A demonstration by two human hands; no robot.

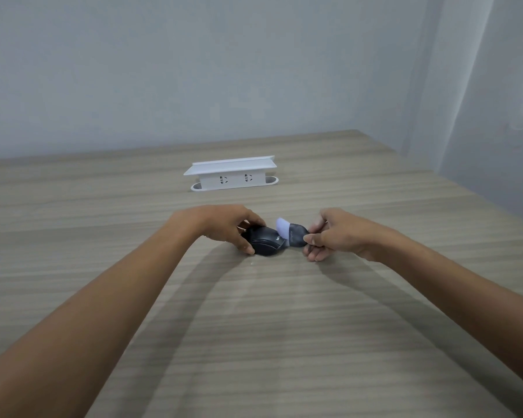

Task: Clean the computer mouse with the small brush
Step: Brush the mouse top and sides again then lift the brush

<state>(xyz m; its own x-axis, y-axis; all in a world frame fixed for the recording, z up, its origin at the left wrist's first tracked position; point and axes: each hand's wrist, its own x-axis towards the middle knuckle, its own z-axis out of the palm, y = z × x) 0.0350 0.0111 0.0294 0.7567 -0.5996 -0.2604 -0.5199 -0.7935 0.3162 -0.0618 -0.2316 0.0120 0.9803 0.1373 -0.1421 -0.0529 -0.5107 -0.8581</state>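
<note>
A black computer mouse (265,242) lies on the wooden table (254,327), a little beyond its middle. My left hand (227,226) grips the mouse from the left, thumb at its near side and fingers over its far side. My right hand (334,235) pinches a small brush (295,234) with a dark handle and pale bristles. The bristles point left and touch the right end of the mouse.
A white pop-up socket box (233,175) with its lid raised stands on the table behind the hands. A pale wall rises past the table's far edge, and the right edge runs diagonally beside another wall.
</note>
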